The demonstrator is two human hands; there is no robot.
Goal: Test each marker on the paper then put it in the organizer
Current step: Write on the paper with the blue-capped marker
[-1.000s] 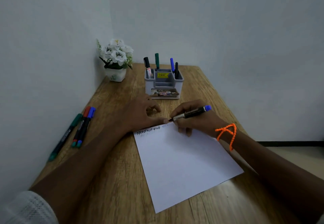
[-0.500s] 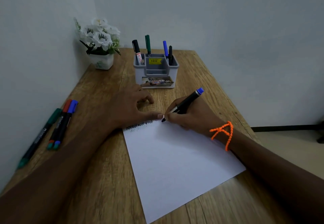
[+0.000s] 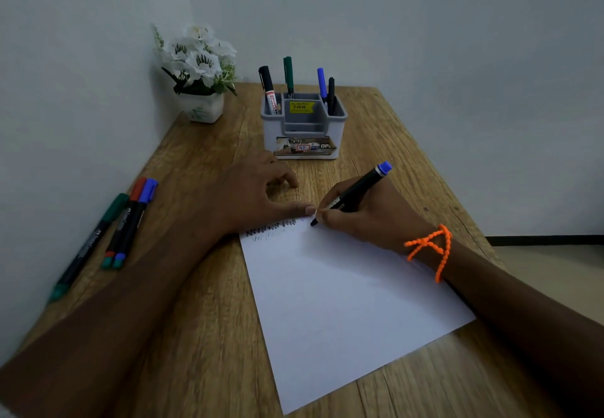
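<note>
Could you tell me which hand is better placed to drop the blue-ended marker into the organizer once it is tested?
The right hand: it already holds the marker, and the organizer stands just beyond it. The left hand presses the paper.

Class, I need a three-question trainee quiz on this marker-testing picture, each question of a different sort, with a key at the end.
1. True or false: the right hand holds the blue-ended marker with its tip on the paper.
2. How many markers stand in the organizer? A) two B) four C) six
3. Fill in: the left hand presses on the paper's far ______ corner.

Key
1. True.
2. B: a black one, a green one, a blue one, a second black one.
3. Left, beside the scribbles.
</note>
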